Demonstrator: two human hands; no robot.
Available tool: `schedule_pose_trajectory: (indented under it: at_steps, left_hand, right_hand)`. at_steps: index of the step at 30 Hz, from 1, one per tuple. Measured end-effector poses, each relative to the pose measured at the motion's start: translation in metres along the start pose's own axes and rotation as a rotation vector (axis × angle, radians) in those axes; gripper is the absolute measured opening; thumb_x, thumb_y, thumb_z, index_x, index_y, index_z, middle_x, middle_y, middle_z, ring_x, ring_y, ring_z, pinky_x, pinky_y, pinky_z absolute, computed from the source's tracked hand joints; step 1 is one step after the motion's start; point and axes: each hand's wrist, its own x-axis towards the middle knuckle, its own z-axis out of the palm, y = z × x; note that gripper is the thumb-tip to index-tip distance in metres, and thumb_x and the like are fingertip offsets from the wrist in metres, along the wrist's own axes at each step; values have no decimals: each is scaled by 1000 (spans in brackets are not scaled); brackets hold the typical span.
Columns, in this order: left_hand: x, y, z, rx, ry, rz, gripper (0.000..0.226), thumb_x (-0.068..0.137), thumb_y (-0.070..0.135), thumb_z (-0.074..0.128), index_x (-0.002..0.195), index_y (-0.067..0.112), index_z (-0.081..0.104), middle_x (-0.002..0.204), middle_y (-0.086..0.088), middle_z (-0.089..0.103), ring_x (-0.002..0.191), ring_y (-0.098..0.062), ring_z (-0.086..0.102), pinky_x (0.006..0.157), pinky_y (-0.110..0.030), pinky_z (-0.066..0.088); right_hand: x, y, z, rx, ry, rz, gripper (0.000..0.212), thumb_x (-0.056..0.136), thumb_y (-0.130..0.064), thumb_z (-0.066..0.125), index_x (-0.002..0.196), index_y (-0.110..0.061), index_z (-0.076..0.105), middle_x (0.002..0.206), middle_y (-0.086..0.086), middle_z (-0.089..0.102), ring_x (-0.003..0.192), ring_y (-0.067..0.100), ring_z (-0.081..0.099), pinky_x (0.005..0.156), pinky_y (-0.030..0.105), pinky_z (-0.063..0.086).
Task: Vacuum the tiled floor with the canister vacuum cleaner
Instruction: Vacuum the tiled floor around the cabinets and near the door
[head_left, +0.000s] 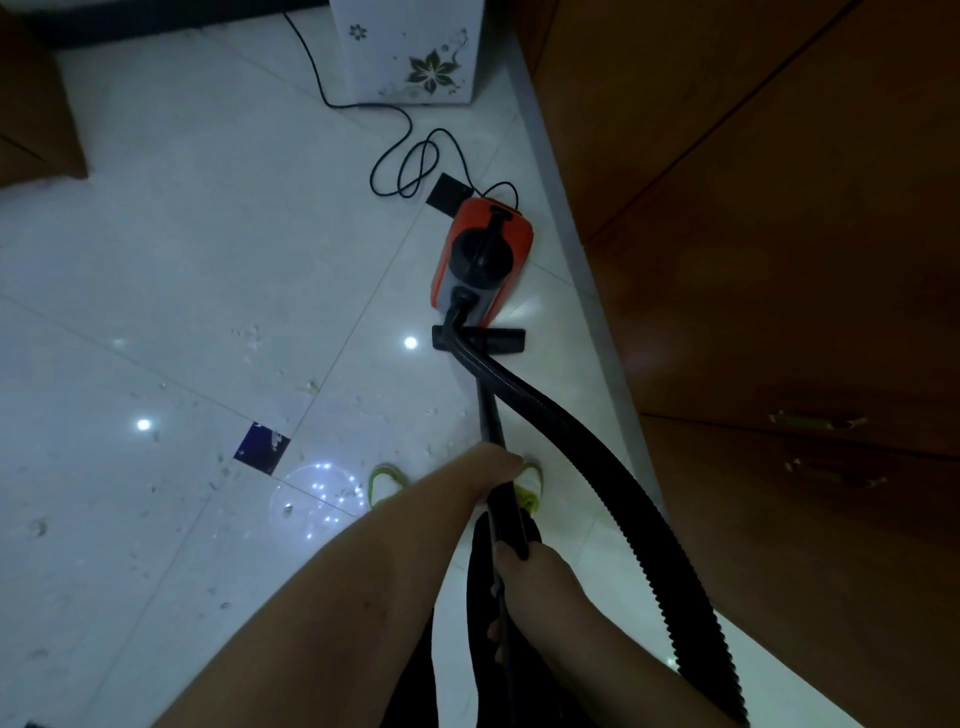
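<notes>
Gripping the black wand (493, 431) with both hands, the person is standing over a pale tiled floor (182, 234). The left hand (496, 467) is wrapping round the tube further down, fingers curled over it; the right hand (524, 571) is holding the upper end nearer the body, thumb lying across the dark handle. From there the wand is running forward and down to the flat floor nozzle (498, 340), which is lying on the tiles just in front of the canister vacuum cleaner (483, 257), an orange body with a black top. The ribbed hose (597, 457) is looping from the canister's front back past the right arm, along a wooden cabinet (753, 260). A power cord (405, 161) is trailing in loose coils behind the canister toward a white box with a flower print (415, 52).

Scraps of debris (249, 338) are lying scattered over the tiles to the left, well apart from the nozzle, around a small dark inset tile (262, 447). Feet in green-edged slippers (384, 483) are showing below the hands.

The sweeping seems barely begun, since the litter is still lying there. The next move is probably calling for swinging the nozzle left onto the littered tiles, while keeping the hose and cord clear of the feet.
</notes>
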Motion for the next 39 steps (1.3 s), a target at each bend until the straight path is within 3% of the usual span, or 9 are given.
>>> schedule_pose_trajectory:
  at_steps: [6,11,13,16,19,21,29,35,39]
  left_hand:
    - [12,20,18,59,10,20,23,89,15,57,103,-2,50,104,-23,62,98,-38,67,86,-48,56]
    - [16,26,28,190,46,-6,24,90,16,54,109,3,49,93,-14,59,81,-27,66,67,-35,58]
    - [16,21,32,285,49,-25,27,93,18,52,115,2,52,105,-16,61,91,-27,65,73,-34,58]
    - [21,10,40,338,37,-52,40,95,25,52,123,-4,53,116,-18,61,101,-30,64,84,-37,57]
    - [16,-1,45,330,41,-37,39,92,25,49,123,2,58,117,-16,64,105,-31,65,88,-41,55]
    - [9,-8,47,320,43,-41,38,91,23,50,122,3,58,109,-15,66,96,-30,67,79,-39,57]
    - [-11,-33,43,88,-43,-137,49,89,17,51,133,-3,41,111,-21,60,92,-34,65,76,-43,58]
    - [-30,-50,34,-63,-79,-157,44,94,15,47,133,-3,39,120,-23,58,105,-35,63,91,-46,53]
    - [-37,-63,30,-90,-40,-173,41,99,20,43,133,-1,36,100,-17,58,84,-27,62,83,-36,53]
  right_hand:
    - [12,-2,-24,6,-18,-25,37,102,-31,41,121,0,51,86,19,53,40,21,54,38,24,45]
    - [15,-2,-36,30,-79,51,38,104,-33,38,123,-1,46,83,18,51,43,22,52,37,26,43]
    - [16,5,-38,17,-67,60,39,103,-37,37,122,-3,45,86,17,54,52,24,56,46,33,50]
    - [18,15,-40,-1,-51,16,42,101,-42,37,119,-4,45,97,15,59,78,29,62,81,45,57]
    - [18,27,-44,-9,-88,56,46,103,-37,37,131,-1,42,89,16,56,61,28,59,57,37,53]
    - [12,32,-46,-34,-114,100,45,104,-36,37,131,-1,42,86,16,55,52,25,57,46,30,48]
    - [-13,30,-41,-75,-124,250,40,99,-37,48,116,-1,53,88,17,56,57,28,58,45,29,48]
    - [-27,26,-34,-167,-168,235,38,100,-34,43,115,-1,53,89,17,55,58,27,58,44,27,49]
    - [-36,31,-28,-222,-216,207,38,102,-33,41,115,1,53,84,15,52,56,24,55,43,24,48]
